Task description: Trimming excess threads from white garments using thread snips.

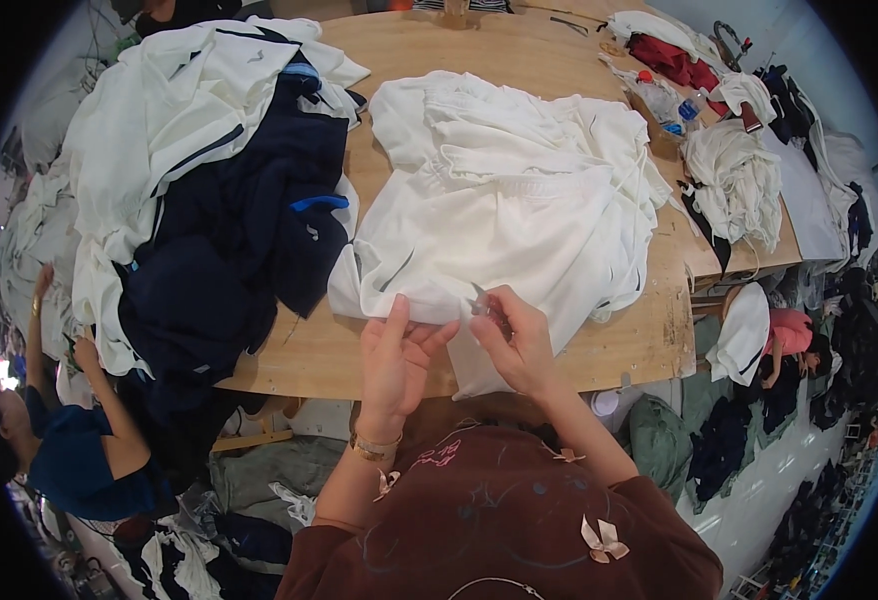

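A pile of white garments with gathered waistbands [549, 190] lies on the table in front of me. My left hand [396, 362] is at the pile's near edge, its thumb on top of a folded white garment edge [414, 303] and its fingers curled beneath. In my right hand [516, 340] is a small pair of thread snips [479, 298], blades pointing up and left, close to the cloth. The fingers wrap round the handles and hide most of them. A loose white flap hangs over the table edge between my hands.
Navy garments [229, 230] and white ones [174, 120] are heaped at the left of the wooden table [619, 362]. A bundle of white cloth [734, 170] and plastic bottles [689, 105] sit at the right. One person [89, 440] works at far left, another [789, 330] at right.
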A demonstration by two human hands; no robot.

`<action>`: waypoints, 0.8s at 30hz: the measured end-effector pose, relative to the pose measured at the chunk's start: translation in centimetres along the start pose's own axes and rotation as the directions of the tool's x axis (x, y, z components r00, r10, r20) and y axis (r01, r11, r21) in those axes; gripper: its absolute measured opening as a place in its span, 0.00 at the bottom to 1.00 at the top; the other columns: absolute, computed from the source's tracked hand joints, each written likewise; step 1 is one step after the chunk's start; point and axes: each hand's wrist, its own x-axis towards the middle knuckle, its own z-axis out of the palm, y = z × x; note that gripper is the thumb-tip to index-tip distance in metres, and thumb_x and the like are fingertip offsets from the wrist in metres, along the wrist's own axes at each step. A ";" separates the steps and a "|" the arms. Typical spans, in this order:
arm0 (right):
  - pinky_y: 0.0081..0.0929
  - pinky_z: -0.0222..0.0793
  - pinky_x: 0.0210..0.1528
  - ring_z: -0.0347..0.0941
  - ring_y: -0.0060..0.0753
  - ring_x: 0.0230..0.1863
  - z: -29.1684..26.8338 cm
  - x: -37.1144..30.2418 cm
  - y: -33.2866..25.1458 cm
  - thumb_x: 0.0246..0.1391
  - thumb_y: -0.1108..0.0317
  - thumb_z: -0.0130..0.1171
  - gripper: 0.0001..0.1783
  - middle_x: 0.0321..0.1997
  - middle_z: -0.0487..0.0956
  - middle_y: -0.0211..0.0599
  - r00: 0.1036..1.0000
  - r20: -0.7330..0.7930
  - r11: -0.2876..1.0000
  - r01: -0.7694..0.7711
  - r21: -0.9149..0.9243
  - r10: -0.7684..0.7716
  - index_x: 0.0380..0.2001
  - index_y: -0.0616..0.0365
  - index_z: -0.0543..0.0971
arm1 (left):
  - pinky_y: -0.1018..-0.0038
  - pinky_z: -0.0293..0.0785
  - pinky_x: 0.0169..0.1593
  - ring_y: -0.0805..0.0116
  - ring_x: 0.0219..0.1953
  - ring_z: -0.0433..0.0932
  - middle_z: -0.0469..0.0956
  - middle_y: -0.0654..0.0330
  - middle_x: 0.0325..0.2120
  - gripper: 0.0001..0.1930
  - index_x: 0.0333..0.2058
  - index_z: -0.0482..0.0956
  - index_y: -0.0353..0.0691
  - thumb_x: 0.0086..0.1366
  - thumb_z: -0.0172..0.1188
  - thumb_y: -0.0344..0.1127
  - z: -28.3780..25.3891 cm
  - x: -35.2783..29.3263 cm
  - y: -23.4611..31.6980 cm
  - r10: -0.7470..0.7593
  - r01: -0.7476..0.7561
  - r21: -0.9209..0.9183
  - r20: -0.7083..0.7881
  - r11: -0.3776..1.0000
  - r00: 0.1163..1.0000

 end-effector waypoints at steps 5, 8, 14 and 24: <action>0.23 0.57 0.22 0.59 0.24 0.18 0.1 -0.1 0.0 0.53 0.63 0.57 0.13 0.16 0.64 0.35 0.997 0.073 0.972 -0.021 -0.235 0.039 0.27 0.64 0.70 | 0.68 0.77 0.46 0.64 0.44 0.76 0.74 0.53 0.42 0.14 0.45 0.68 0.34 0.68 0.46 0.38 0.0 -0.2 0.3 0.014 -0.014 -0.012 -0.015 1.000 1.000; 0.25 0.58 0.22 0.59 0.29 0.17 -0.1 0.1 0.1 0.53 0.61 0.57 0.15 0.16 0.65 0.38 0.991 0.121 0.957 -0.011 -0.291 0.048 0.25 0.63 0.70 | 0.69 0.76 0.46 0.66 0.43 0.76 0.74 0.54 0.42 0.13 0.46 0.68 0.34 0.67 0.47 0.36 0.2 -0.2 0.4 0.029 -0.029 0.007 -0.001 1.000 1.000; 0.28 0.59 0.21 0.62 0.39 0.16 -0.3 0.3 -0.6 0.51 0.59 0.58 0.16 0.16 0.67 0.42 0.983 0.184 0.935 0.060 -0.349 0.005 0.24 0.61 0.70 | 0.71 0.76 0.44 0.68 0.40 0.77 0.75 0.55 0.41 0.13 0.46 0.68 0.34 0.66 0.49 0.34 0.1 -0.4 0.3 0.042 -0.042 0.065 -0.005 0.997 0.999; 0.28 0.59 0.20 0.64 0.39 0.16 -0.4 0.6 -0.7 0.49 0.59 0.60 0.16 0.15 0.68 0.41 0.981 0.186 0.917 0.125 -0.379 -0.057 0.23 0.60 0.70 | 0.69 0.76 0.44 0.65 0.43 0.76 0.73 0.53 0.45 0.16 0.51 0.64 0.31 0.66 0.48 0.31 0.2 -0.4 0.0 0.114 -0.116 0.136 0.022 0.984 0.993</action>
